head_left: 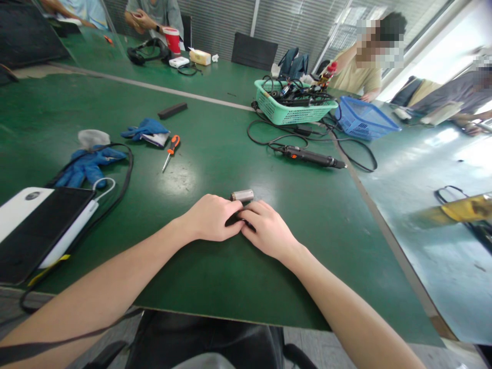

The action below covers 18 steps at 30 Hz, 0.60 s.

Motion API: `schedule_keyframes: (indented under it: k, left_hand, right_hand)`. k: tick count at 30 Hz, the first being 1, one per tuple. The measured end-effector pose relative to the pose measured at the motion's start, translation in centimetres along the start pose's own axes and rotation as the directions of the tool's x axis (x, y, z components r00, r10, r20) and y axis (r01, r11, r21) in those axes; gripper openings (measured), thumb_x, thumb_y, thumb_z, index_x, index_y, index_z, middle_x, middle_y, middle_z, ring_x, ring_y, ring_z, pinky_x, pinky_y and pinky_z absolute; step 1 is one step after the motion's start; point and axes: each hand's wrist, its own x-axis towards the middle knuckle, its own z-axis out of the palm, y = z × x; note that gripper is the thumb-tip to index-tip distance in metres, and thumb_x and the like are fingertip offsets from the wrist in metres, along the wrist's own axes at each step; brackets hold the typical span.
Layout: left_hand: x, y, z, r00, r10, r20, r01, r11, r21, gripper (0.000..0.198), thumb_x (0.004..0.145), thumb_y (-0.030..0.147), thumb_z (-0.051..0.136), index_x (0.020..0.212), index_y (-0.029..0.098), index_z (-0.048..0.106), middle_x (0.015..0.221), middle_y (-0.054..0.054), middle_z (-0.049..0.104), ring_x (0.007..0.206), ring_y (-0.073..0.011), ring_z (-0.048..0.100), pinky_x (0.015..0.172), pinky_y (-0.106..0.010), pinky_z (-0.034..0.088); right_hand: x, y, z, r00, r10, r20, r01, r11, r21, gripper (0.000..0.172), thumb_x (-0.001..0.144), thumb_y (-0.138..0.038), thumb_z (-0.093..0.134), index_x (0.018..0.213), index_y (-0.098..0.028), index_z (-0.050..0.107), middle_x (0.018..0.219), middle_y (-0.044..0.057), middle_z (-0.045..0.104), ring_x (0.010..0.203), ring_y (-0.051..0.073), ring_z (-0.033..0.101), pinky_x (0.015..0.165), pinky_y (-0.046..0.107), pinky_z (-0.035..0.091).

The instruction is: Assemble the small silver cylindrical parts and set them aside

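Note:
My left hand and my right hand meet low over the green table, fingers closed around a small dark part. Most of that part is hidden by the fingers, so its kind does not show. Just beyond the fingertips lies a short silver metal cylinder, on its side on the tabletop. An orange-and-black screwdriver lies farther off to the left. To the right, a black electric screwdriver rests with its cord trailing back.
A green basket full of cords and tools stands at the back, beside a blue basket. Blue gloves, a black bar and a white-and-black device with cables are at left. Other people sit around the table.

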Motion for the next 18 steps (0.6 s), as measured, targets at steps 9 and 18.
schedule_keyframes:
  k: [9, 18]
  left_hand:
    - [-0.04, 0.05, -0.13, 1.0, 0.004, 0.006, -0.004, 1.0, -0.009, 0.024, 0.093, 0.041, 0.056, 0.095, 0.019, 0.065, 0.082, -0.005, 0.073, 0.067, -0.0222, 0.069, 0.057, -0.03, 0.044]
    - [-0.06, -0.04, -0.27, 1.0, 0.027, 0.013, -0.027, 0.999, -0.021, 0.023, 0.091, 0.041, 0.057, 0.095, 0.019, 0.064, 0.08, -0.005, 0.072, 0.065, -0.0212, 0.067, 0.057, -0.03, 0.042]
  right_hand:
    - [0.05, -0.09, -0.12, 1.0, -0.004, 0.007, 0.004, 1.0, 0.002, 0.014, 0.097, -0.019, 0.057, 0.103, -0.021, 0.07, 0.107, 0.009, 0.068, 0.103, 0.026, 0.06, 0.094, 0.043, 0.05]
    - [-0.03, 0.07, -0.02, 1.0, -0.009, 0.013, 0.009, 1.0, 0.003, 0.012, 0.098, -0.021, 0.059, 0.101, -0.022, 0.07, 0.104, 0.008, 0.067, 0.102, 0.025, 0.06, 0.093, 0.043, 0.051]
